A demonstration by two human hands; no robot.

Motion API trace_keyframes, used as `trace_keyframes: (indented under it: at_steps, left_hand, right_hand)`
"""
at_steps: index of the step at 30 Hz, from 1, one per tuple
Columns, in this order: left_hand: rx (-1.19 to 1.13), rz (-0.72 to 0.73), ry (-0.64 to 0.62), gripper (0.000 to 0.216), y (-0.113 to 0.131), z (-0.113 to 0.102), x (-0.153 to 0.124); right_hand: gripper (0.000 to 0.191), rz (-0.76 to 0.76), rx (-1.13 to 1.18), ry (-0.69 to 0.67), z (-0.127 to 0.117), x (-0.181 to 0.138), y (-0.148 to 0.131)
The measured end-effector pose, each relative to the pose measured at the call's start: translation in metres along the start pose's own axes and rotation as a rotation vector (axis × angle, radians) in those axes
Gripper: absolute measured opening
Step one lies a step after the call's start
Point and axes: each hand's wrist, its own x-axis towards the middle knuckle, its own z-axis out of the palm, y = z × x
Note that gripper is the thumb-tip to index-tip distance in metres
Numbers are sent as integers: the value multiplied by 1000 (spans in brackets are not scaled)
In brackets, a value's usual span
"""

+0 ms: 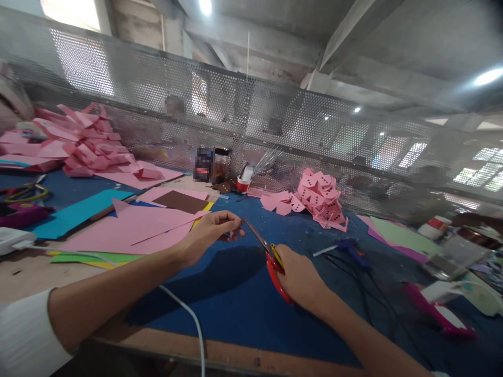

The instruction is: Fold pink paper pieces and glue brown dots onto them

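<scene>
My right hand (301, 280) is closed round the red handles of a pair of scissors (270, 255), whose blades point up and left toward my left hand. My left hand (212, 233) is pinched shut near the blade tips, holding something small and dark that I cannot make out. Both hands hover over a blue sheet (236, 293) covering the worktable. Just left of my left hand lies a large pink paper sheet (129, 228) with a long cut in it.
A heap of folded pink paper pieces (320, 199) sits at the back middle, another pink heap (82, 141) at the back left. Jars (214, 165) and a red-white cup (244, 183) stand by a perforated metal screen (251, 115). A glue gun (351, 248), cables and a pink tool (440, 314) lie right.
</scene>
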Motion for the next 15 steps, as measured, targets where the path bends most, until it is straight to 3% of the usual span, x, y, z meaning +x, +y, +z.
trace_keyframes:
  at_steps: [15]
  left_hand:
    - [-18, -3, -4, 26, -1, -1, 0]
  right_hand:
    - [13, -32, 11, 10, 2, 0, -1]
